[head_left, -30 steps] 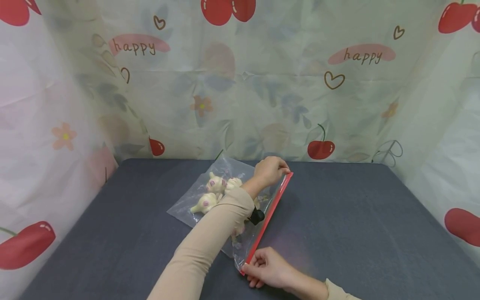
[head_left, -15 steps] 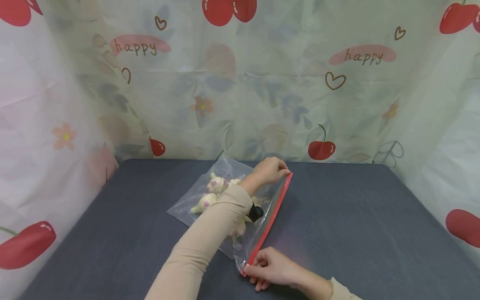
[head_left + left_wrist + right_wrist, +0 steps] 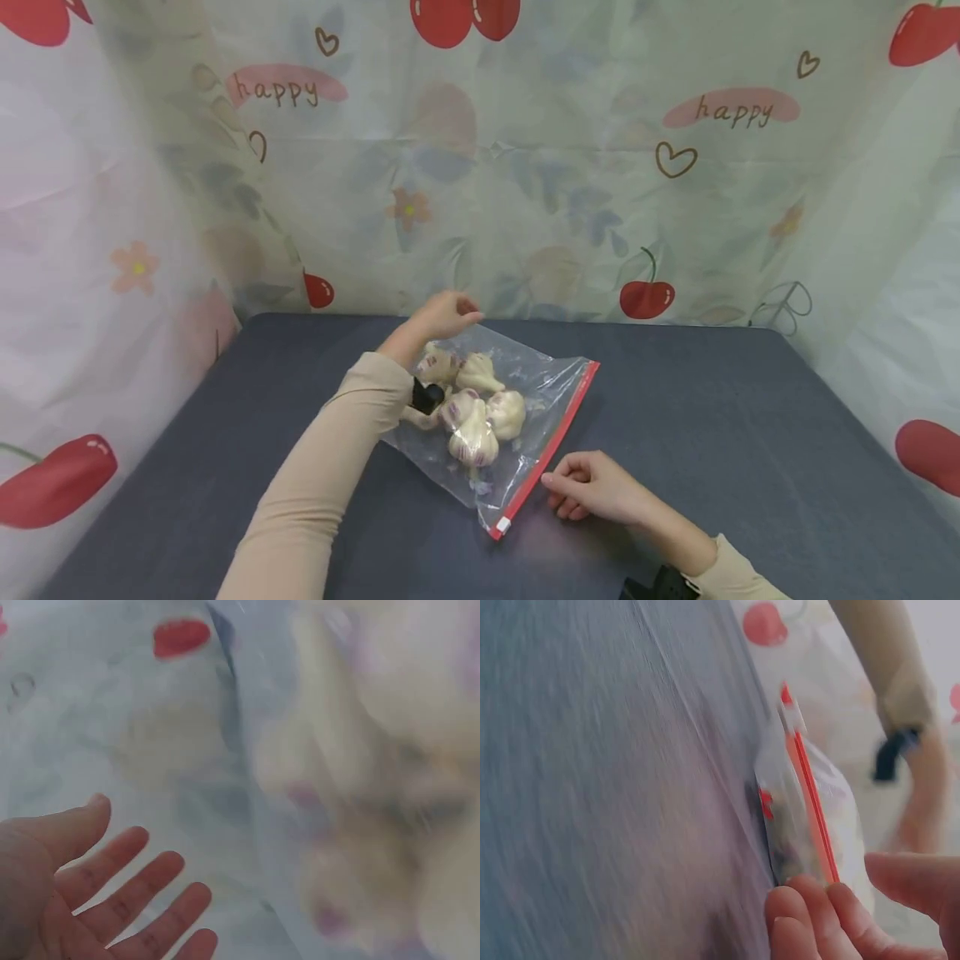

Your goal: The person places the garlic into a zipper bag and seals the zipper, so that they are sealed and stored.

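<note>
A clear zip bag [image 3: 555,383] with a red seal strip [image 3: 558,429] lies on the dark table, holding several garlic bulbs [image 3: 474,437]. A small white slider [image 3: 503,525] sits at the strip's near end. My left hand [image 3: 446,315] is over the bag's far left part, holding nothing; in the left wrist view its fingers [image 3: 139,896] are spread, with blurred garlic beside them. Just right of the strip is my right hand [image 3: 592,485], fingers loosely bent. The right wrist view shows its thumb [image 3: 907,885] apart from the fingers, right by the strip.
The dark table [image 3: 735,450] extends to both sides of the bag. Behind it hangs a printed cloth [image 3: 525,225] with cherries and hearts, and more cloth closes in the left and right sides. Black wrist cameras [image 3: 427,395] are strapped to both arms.
My left hand has let go of the strip's far end and moved left over the bag. The right hand has released the near corner and shifted up and right. More garlic shows.
</note>
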`<state>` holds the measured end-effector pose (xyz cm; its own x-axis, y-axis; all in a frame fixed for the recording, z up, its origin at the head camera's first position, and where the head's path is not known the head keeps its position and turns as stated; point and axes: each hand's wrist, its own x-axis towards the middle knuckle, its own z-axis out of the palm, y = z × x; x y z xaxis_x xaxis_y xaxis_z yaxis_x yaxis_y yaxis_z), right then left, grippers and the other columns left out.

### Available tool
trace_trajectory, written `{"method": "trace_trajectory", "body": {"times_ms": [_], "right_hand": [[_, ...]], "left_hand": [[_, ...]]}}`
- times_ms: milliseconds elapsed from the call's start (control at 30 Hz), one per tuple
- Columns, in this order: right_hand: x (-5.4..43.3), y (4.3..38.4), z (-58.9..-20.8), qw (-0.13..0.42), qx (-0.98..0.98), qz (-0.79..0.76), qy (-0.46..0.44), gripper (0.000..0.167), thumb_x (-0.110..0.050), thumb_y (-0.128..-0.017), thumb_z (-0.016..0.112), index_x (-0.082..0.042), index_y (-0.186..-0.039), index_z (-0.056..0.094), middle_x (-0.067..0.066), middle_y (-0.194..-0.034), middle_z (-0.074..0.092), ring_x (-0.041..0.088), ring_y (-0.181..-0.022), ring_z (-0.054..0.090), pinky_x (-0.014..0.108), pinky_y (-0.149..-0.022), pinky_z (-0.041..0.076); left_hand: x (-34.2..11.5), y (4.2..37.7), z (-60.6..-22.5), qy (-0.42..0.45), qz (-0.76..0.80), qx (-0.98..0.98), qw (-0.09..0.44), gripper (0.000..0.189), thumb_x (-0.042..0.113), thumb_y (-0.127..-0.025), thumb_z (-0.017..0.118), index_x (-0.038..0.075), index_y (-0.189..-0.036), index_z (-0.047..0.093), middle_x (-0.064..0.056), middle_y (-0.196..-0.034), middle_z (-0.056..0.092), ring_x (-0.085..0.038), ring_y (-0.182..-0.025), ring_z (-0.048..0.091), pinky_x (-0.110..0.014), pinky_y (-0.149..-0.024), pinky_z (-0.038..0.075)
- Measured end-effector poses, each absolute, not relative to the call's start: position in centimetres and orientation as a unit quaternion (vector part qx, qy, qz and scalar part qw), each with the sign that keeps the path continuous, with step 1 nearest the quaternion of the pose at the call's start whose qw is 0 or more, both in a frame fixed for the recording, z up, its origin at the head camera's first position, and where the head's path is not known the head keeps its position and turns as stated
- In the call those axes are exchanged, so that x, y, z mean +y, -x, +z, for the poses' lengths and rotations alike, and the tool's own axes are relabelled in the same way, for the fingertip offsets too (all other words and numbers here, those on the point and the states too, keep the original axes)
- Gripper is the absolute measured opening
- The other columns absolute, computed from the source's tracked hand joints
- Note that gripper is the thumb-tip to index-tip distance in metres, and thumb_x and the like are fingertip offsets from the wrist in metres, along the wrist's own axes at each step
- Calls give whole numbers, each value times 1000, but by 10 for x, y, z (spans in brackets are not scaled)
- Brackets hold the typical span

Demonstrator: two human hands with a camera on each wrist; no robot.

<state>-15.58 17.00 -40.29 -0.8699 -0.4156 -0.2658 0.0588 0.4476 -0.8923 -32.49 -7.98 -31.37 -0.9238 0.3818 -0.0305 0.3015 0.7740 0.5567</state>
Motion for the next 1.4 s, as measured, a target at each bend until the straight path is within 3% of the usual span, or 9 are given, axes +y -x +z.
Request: {"method": "trace_trajectory", "body": {"times_ms": [67,300,400,467,567,633,733,1000,1400], "right_hand": [[175,160,-401,207,825,-517,93,34,-32,-90,62,2,-91,59,6,-76,69,10,-65,65,30,-60,56],[177,166,-398,173,825,-537,44,36,-30,-90,62,3,-102,54,11,-84,71,14,-69,68,32,-64,57],[174,168,-398,173,821,-542,39,38,-32,-90,62,4,-102,55,10,-83,71,13,-67,68,32,-63,57],[172,170,-399,174,820,-545,35,39,-33,-90,62,3,-101,56,8,-81,71,12,-66,68,31,-62,57],[170,175,-401,171,818,-549,25,37,-33,-90,62,3,-99,58,5,-78,71,10,-64,67,30,-62,57],[170,178,-402,166,818,-551,23,35,-31,-90,62,3,-98,59,4,-77,71,9,-64,66,30,-62,57],[171,183,-403,150,822,-550,18,31,-26,-90,62,4,-96,59,5,-75,70,9,-62,65,29,-61,57],[185,199,-403,131,831,-540,-3,22,-15,-91,59,6,-96,57,1,-68,68,8,-60,63,27,-61,56],[220,223,-407,145,858,-493,29,37,-21,-92,60,10,-112,57,-6,-68,62,7,-62,54,23,-60,52]], "left_hand": [[-106,332,-326,-163,276,943,82,40,32,-97,49,4,-124,56,-16,-126,57,-30,-115,56,-42,-95,46],[-206,430,-453,-150,242,954,95,53,50,-91,52,8,-123,57,-16,-121,60,-31,-102,60,-42,-80,50],[-215,408,-447,-134,263,945,144,51,45,-94,51,6,-126,56,-14,-114,63,-24,-91,64,-38,-78,52],[-208,376,-421,-115,288,935,170,48,40,-95,53,4,-125,57,-11,-96,67,-18,-75,62,-35,-72,52],[-200,343,-394,-107,320,926,171,36,30,-96,53,-1,-111,65,-3,-63,58,-11,-54,51,-29,-58,47],[-195,323,-377,-96,325,925,170,30,20,-97,50,-4,-102,66,-1,-56,52,-9,-51,46,-27,-57,46],[-195,307,-367,-95,338,919,177,29,17,-97,49,-7,-92,65,2,-59,53,-6,-54,48,-24,-57,47],[-202,291,-378,-73,391,879,262,25,18,-96,53,-4,-90,63,3,-66,58,-5,-59,55,-20,-59,51],[-203,261,-397,-86,440,848,281,26,26,-92,60,5,-77,64,5,-65,62,-5,-62,59,-21,-61,51]]}}
